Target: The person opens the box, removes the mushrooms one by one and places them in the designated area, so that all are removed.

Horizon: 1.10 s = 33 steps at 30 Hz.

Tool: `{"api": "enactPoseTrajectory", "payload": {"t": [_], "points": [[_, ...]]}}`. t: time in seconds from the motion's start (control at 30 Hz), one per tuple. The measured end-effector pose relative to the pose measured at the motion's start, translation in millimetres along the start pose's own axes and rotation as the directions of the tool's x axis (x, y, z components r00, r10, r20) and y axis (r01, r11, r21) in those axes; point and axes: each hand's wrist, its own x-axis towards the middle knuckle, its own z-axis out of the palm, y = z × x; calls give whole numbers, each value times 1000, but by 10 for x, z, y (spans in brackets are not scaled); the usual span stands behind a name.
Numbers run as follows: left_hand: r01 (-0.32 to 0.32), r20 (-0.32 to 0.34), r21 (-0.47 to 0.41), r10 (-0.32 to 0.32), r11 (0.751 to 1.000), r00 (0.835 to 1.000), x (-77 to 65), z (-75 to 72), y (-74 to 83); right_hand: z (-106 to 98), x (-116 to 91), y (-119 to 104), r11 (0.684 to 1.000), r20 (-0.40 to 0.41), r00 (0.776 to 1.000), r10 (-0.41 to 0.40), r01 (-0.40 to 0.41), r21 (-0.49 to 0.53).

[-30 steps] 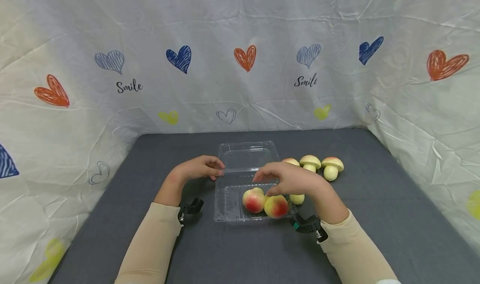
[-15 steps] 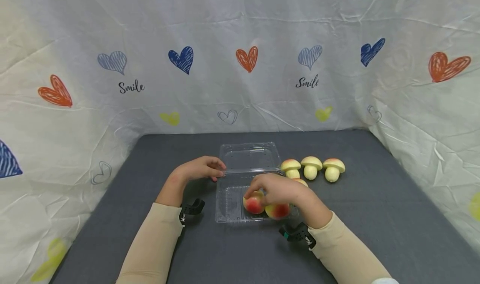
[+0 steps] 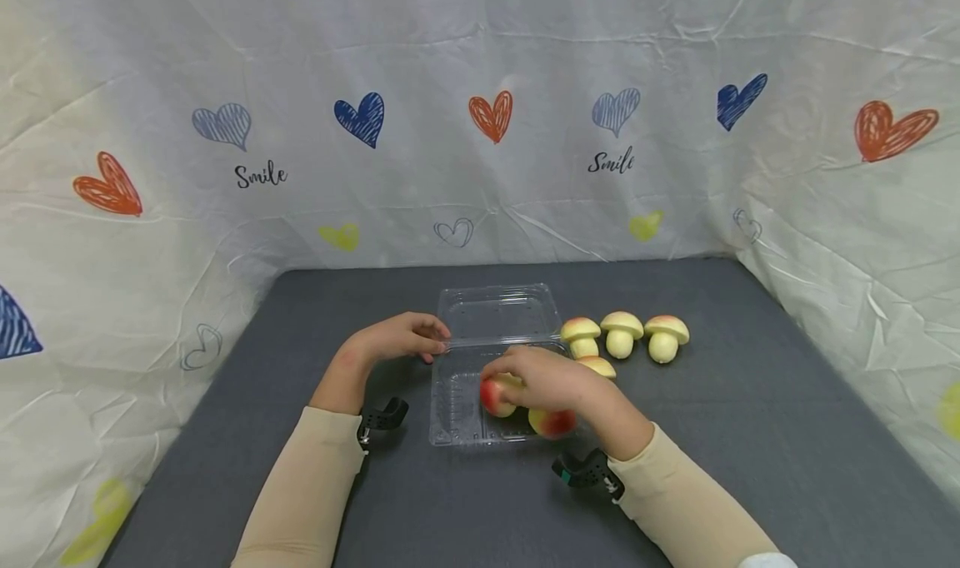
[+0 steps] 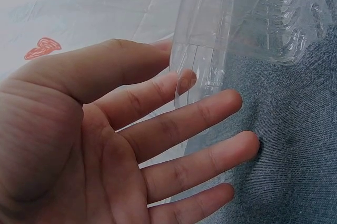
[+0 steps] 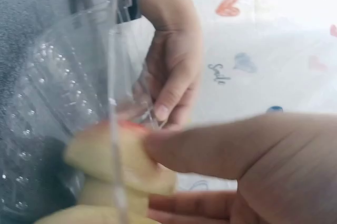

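My left hand [image 3: 396,337] pinches the left edge of a clear plastic clamshell box [image 3: 452,410] near its hinge. In the left wrist view, the thumb and index finger [image 4: 134,103] meet at the plastic rim [image 4: 202,39] while the other fingers stretch out loosely. Inside the box's base, my right hand [image 3: 551,381] holds a toy mushroom [image 3: 495,397] with a yellow and red cap. The right wrist view shows the thumb [image 5: 200,150] against that mushroom's cap [image 5: 113,153]. A second mushroom [image 3: 553,423] lies in the base at the right, partly under the right hand.
The box's lid [image 3: 498,311] lies folded back, away from the person. To the right, three mushrooms [image 3: 621,333] stand in a row on the dark cloth [image 3: 750,435]. Another mushroom [image 3: 598,366] shows partly behind the right hand. A white printed sheet [image 3: 420,176] hangs behind.
My right hand has come down and left into the box and taken hold of the left mushroom, which has shifted slightly left. The left hand stays at the box edge.
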Motion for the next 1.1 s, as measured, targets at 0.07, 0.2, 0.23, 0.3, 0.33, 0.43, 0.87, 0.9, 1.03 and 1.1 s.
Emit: {"api": "enactPoseTrajectory", "payload": {"t": [0.07, 0.2, 0.23, 0.3, 0.33, 0.43, 0.87, 0.9, 1.03, 1.1], "points": [[-1, 1, -1, 1, 1000, 1000, 1, 1, 0, 18, 10, -12, 999, -27, 999, 19, -19, -28], [-4, -1, 5, 4, 1000, 1000, 3, 5, 0, 45, 28, -20, 997, -45, 998, 53, -55, -48], [-5, -1, 7, 6, 1000, 1000, 4, 6, 0, 47, 28, -22, 997, -41, 997, 64, -66, -42], [-7, -3, 10, 7, 1000, 1000, 4, 8, 2, 50, 27, -24, 996, -28, 996, 79, -80, -29], [-9, -2, 10, 9, 1000, 1000, 6, 9, 3, 52, 25, -26, 996, -25, 996, 82, -82, -25], [-8, -1, 9, 8, 1000, 1000, 4, 12, 5, 68, 31, -24, 998, -28, 998, 57, -58, -27], [5, -7, 10, -5, 1000, 1000, -1, 19, -1, 124, 83, -9, 988, -62, 994, 92, -99, -116], [5, -7, 10, -5, 1000, 1000, -1, 18, 1, 119, 85, -10, 988, -71, 993, 95, -102, -114], [2, -9, 11, -2, 1000, 1000, 1, 18, 4, 85, 73, -2, 989, -88, 988, 125, -131, -67], [0, -9, 11, 0, 1000, 1000, 6, 18, -2, 58, 60, 1, 990, -100, 987, 127, -132, -40]]}}
